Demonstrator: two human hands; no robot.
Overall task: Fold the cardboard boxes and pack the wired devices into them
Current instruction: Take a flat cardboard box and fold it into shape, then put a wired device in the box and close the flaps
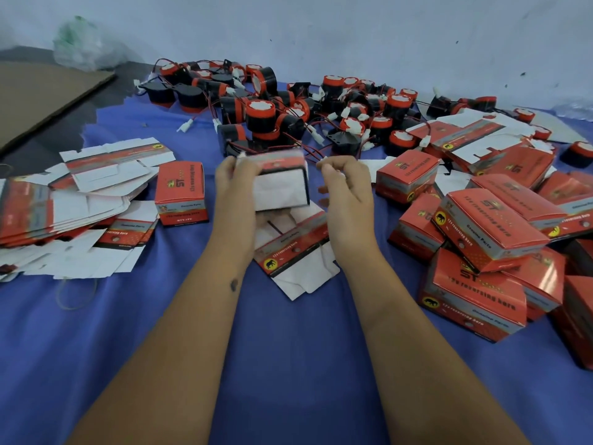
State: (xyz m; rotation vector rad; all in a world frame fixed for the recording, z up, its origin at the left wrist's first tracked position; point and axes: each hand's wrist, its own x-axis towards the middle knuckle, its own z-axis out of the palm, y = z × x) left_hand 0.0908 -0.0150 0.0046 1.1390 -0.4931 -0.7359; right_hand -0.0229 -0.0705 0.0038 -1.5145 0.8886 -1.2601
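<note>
My left hand [236,184] grips a half-folded red and white cardboard box [280,184] held above the blue cloth, its white inside facing me. My right hand [348,191] is just right of the box, fingers pinched on a white connector [322,162] at the end of a red and black wire. A heap of black and red round wired devices [288,107] lies behind the hands. Flat unfolded boxes [80,194] are stacked at the left. One flat box [295,252] lies under my wrists.
Several closed red boxes [481,239] are piled at the right; a single one [181,192] stands left of my hands. A brown cardboard sheet [41,94] and a plastic bag [83,43] lie at the far left by the wall. A rubber band [75,293] rests on the cloth.
</note>
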